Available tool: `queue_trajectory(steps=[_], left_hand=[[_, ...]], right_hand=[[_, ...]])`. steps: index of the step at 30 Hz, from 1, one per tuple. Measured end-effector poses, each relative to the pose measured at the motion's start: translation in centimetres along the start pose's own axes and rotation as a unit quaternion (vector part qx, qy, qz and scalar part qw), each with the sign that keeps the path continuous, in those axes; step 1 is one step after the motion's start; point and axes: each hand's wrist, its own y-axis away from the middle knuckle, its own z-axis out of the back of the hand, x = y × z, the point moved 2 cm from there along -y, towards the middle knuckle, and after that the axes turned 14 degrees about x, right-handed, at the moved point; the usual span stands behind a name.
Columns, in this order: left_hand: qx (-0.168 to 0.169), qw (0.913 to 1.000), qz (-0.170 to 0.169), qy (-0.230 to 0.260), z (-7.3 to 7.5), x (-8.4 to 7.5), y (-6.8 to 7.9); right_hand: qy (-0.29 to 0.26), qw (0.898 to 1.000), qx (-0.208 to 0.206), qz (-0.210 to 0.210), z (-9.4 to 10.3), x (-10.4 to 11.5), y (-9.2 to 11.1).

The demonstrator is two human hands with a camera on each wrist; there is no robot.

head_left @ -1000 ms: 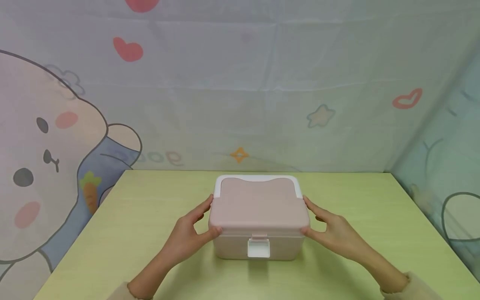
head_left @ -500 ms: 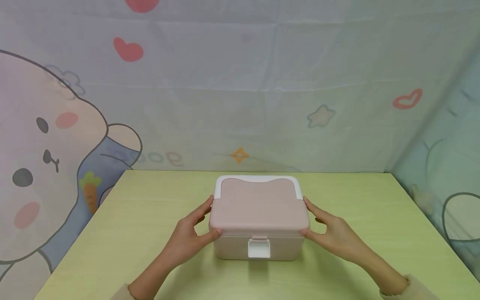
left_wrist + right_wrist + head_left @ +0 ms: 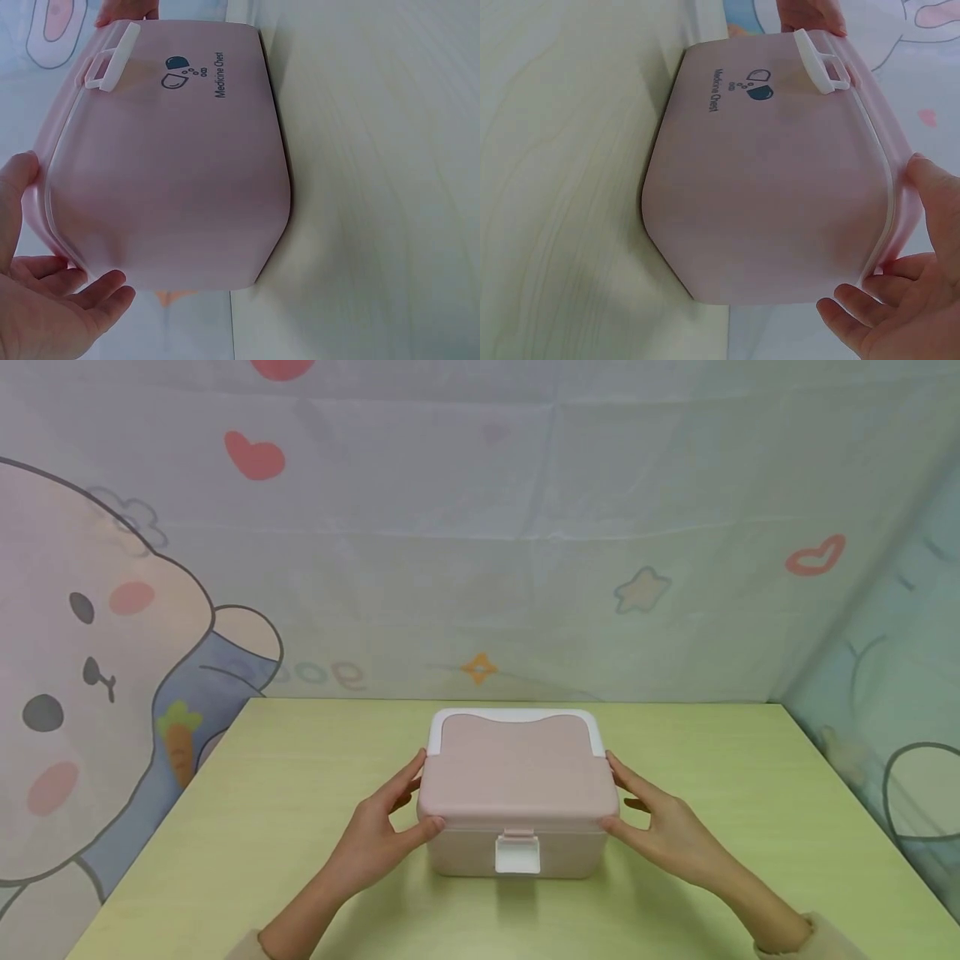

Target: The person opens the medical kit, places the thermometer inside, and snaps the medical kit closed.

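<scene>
A pink medicine chest (image 3: 517,852) stands on the table, its front printed "Medicine Chest" in the wrist views. Its pink lid (image 3: 517,777) with a white carrying handle (image 3: 513,716) sits down on the body. At the front, the white latch (image 3: 517,855) is flipped outward. My left hand (image 3: 378,835) grips the lid's left side, thumb on the front corner and fingers along the side. The right hand (image 3: 667,835) mirrors it on the right, thumb at the front corner. In the wrist views, the lower fingers (image 3: 105,296) of each hand spread beside the lid's edge.
The light yellow-green table (image 3: 300,760) extends on both sides of the chest. Behind it hangs a pale cloth backdrop (image 3: 450,527) with a cartoon bear, hearts and stars. Another cloth (image 3: 900,693) hangs along the right side.
</scene>
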Motion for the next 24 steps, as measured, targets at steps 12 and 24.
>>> queue_trajectory(steps=[12, 24], left_hand=[[-0.015, 0.9996, 0.024, 0.006, 0.1, -0.7, 0.5], [-0.075, 0.9949, -0.062, -0.025, 0.9, -1.8, 1.5]], right_hand=[[-0.052, 0.999, -0.002, 0.006, -0.1, 0.2, -0.1], [-0.054, 0.998, -0.034, 0.019, -0.4, 0.2, -0.3]])
